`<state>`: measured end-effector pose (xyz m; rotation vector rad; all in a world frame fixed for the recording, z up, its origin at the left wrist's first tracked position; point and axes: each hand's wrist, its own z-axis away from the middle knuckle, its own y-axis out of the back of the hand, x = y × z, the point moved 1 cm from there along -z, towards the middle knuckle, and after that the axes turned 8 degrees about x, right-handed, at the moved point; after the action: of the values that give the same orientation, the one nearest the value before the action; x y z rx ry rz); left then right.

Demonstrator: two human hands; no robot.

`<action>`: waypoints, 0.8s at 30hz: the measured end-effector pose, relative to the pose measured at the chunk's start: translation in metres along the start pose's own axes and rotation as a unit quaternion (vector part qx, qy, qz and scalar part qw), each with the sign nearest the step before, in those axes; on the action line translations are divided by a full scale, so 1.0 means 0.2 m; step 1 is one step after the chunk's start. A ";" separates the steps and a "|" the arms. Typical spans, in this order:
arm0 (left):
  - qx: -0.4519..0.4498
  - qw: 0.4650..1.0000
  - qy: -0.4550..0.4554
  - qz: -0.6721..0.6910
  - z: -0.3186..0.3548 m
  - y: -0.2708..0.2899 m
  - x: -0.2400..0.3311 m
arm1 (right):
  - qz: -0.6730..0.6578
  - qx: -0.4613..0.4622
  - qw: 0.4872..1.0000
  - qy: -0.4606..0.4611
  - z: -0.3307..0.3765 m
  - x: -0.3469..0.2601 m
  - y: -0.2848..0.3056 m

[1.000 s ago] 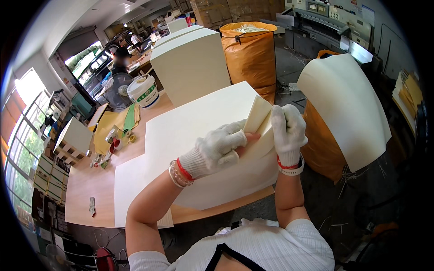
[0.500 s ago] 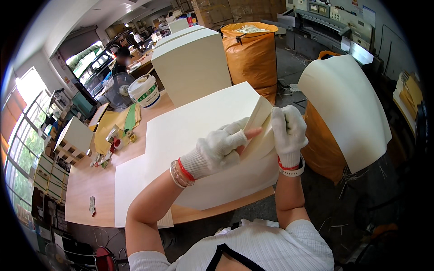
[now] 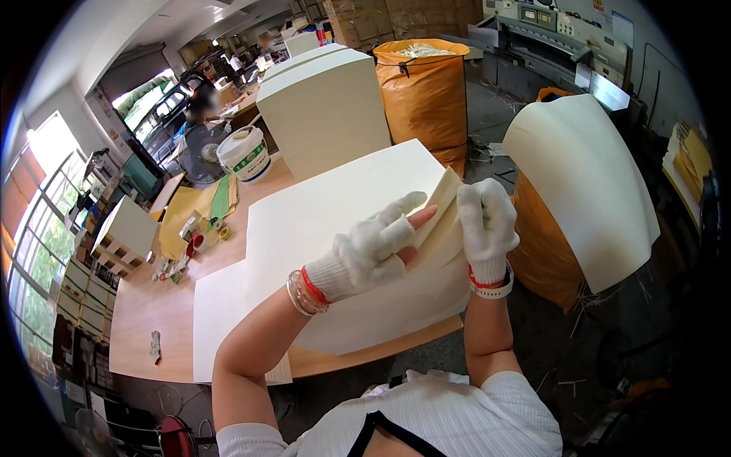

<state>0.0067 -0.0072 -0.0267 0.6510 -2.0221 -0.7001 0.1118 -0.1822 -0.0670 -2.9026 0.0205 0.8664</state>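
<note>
A large stack of white paper sheets (image 3: 327, 190) lies in front of me, its right edge bent up. My right hand (image 3: 487, 221), in a white knit glove, is closed on that raised corner of the sheets. The folded-up edge (image 3: 438, 206) leans between my two hands. My left hand (image 3: 373, 247), gloved with some fingertips bare, rests over the sheets beside the lifted edge, fingers stretched out and apart. Under the stack, another white sheet (image 3: 217, 327) sticks out at the left.
The wooden table (image 3: 152, 327) carries a white bucket (image 3: 244, 154), a tall paper stack (image 3: 324, 110) and small tapes. An orange sack (image 3: 419, 91) stands behind; another, with a big curved white sheet (image 3: 582, 190) over it, is at the right. A person (image 3: 202, 107) sits far left.
My left fingers have spread and come away slightly from the lifted edge. That edge stands a little higher. My right hand has barely moved.
</note>
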 end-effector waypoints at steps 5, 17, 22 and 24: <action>-0.018 0.999 -0.014 0.024 -0.02 0.00 0.01 | 0.024 0.017 0.999 -0.016 0.01 0.03 -0.01; 0.007 0.997 -0.038 -0.060 0.00 -0.01 0.00 | 0.010 0.008 1.000 -0.009 0.00 0.02 0.00; 0.017 0.998 -0.036 -0.039 -0.01 -0.03 0.00 | 0.023 0.026 0.999 -0.024 0.01 0.04 -0.01; 0.054 0.995 -0.069 -0.045 -0.01 -0.04 0.00 | 0.016 0.030 0.999 -0.022 0.01 0.04 -0.01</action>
<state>0.0101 -0.0130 -0.0320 0.7803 -2.1802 -0.7075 0.1178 -0.1799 -0.0736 -2.8351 0.0889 0.9198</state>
